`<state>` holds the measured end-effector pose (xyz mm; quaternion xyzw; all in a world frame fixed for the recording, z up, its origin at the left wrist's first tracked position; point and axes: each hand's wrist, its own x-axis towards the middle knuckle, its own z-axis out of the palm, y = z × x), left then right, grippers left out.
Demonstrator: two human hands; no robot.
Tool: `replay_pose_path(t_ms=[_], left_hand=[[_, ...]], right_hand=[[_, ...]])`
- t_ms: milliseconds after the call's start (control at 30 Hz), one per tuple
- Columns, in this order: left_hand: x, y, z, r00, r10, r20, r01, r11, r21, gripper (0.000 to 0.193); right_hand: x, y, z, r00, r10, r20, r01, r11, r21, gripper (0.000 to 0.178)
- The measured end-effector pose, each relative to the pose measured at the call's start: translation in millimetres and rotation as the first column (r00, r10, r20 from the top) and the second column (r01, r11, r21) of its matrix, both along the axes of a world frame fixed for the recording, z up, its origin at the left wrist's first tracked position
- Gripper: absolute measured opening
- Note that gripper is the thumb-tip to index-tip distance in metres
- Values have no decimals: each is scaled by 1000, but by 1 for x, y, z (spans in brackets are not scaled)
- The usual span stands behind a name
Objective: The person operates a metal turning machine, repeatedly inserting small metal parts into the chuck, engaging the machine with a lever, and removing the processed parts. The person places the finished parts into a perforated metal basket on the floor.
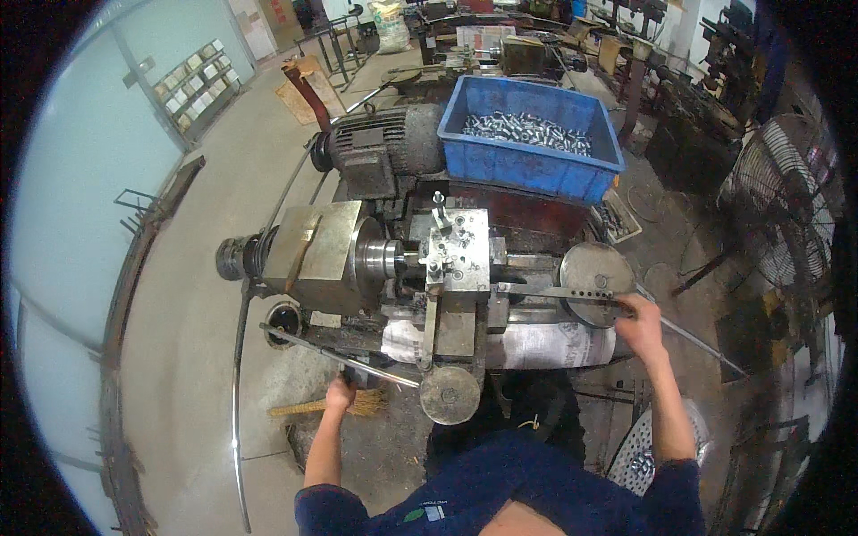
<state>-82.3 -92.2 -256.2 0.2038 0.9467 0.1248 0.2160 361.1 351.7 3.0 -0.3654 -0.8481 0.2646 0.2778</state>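
A small metal lathe takes up the middle, its chuck point(380, 259) facing a block-shaped tool post point(460, 255). My right hand point(642, 329) is closed round the end of a flat bar with holes point(585, 293), beside a round metal disc point(597, 272). At the lower left my left hand point(340, 393) is closed round a short dark handle point(348, 373), just below a long shiny lever rod point(357, 362). That rod runs to a second round disc point(450, 396) in front of the tool post. My fingers hide most of the dark handle.
Behind the lathe a blue bin point(536, 174) holds many small metal parts, next to an electric motor point(380, 147). A perforated stool seat point(639, 460) is by my right arm. A straw broom point(362, 404) lies at lower left; a fan point(778, 192) stands right.
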Motion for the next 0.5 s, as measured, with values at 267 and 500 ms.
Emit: replay_pose_path(t_ms=[267, 500], left_hand=[[-37, -84, 145, 976, 215, -39, -173, 872, 458, 30], [-30, -182, 225, 625, 436, -647, -315, 900, 302, 33]], right_hand=[[-204, -34, 43, 842, 528, 111, -536, 795, 284, 35], [-330, -80, 32, 749, 547, 375, -614, 785, 80, 30]])
